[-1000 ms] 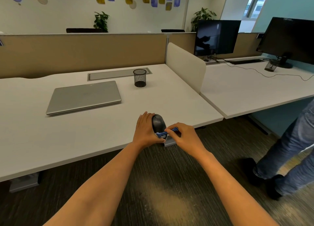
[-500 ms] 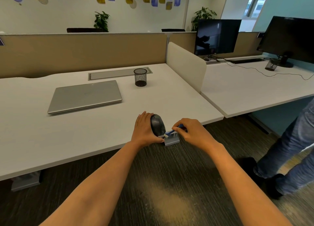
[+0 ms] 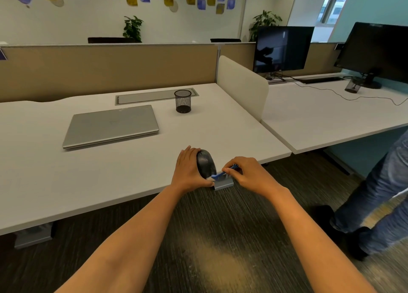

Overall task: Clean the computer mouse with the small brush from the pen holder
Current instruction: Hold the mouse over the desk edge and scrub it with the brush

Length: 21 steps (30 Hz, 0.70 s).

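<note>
A dark grey computer mouse (image 3: 205,162) sits tilted up on its side at the front edge of the white desk (image 3: 110,173). My left hand (image 3: 189,169) grips it from the left, fingers over its far end. A small blue brush (image 3: 220,175) with white bristles touches the mouse's near right side. My right hand (image 3: 245,173) pinches the brush's handle. The black mesh pen holder (image 3: 183,101) stands at the back of the desk, apart from both hands.
A closed silver laptop (image 3: 111,126) lies to the left of the pen holder. A white divider (image 3: 242,87) separates a neighbouring desk with two monitors (image 3: 283,49). A person in jeans (image 3: 379,193) stands on the right. A grey bracket (image 3: 224,185) hangs under the desk edge.
My right hand with the brush pulled to the right of the mouse, then came back in against its near side. My left hand kept hold of the mouse.
</note>
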Tool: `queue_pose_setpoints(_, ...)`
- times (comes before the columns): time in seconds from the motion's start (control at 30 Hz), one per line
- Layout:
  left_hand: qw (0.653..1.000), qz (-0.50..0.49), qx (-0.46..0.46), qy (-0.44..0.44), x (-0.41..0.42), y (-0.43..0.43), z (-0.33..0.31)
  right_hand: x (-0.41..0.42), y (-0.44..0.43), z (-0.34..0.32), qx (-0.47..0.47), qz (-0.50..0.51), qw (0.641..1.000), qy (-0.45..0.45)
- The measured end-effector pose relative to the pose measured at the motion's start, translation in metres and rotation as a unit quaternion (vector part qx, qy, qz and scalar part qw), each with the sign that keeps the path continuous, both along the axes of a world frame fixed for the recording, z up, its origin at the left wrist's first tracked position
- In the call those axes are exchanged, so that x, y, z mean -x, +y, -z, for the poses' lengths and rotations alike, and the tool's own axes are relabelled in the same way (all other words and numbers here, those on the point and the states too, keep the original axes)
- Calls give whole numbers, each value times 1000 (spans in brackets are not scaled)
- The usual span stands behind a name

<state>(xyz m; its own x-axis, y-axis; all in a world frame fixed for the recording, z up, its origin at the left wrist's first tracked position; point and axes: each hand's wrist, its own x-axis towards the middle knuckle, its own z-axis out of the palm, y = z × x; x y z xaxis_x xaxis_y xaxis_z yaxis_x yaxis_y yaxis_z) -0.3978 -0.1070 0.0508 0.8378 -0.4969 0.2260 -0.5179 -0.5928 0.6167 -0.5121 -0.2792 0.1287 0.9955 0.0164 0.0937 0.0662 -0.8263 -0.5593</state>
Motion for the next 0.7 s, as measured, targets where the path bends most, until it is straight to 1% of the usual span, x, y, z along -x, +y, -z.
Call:
queue_pose_setpoints(0.07,1000,2,0,-6,-1,1,-1,-1,-6,-3,12,9,1000,-14)
queue_pose_setpoints(0.2,1000,12,-2,-14,1,-1,-5,-9,-10,-12,-67,73,988,-117)
queue_pose_setpoints(0.27,1000,25,-7,-12,5,-4,-5,-20,-7,-15,-81,84,983,-142)
queue_pose_setpoints(0.5,998,56,-9,-24,17,-14,-3,-54,-2,-16,-46,75,993,-85)
queue_pose_setpoints(0.6,998,53,-8,-27,18,-14,-5,-58,1,-15,-16,50,996,-65)
queue_pose_setpoints(0.7,999,37,-2,-22,14,-10,-5,-54,3,-17,4,29,997,-65)
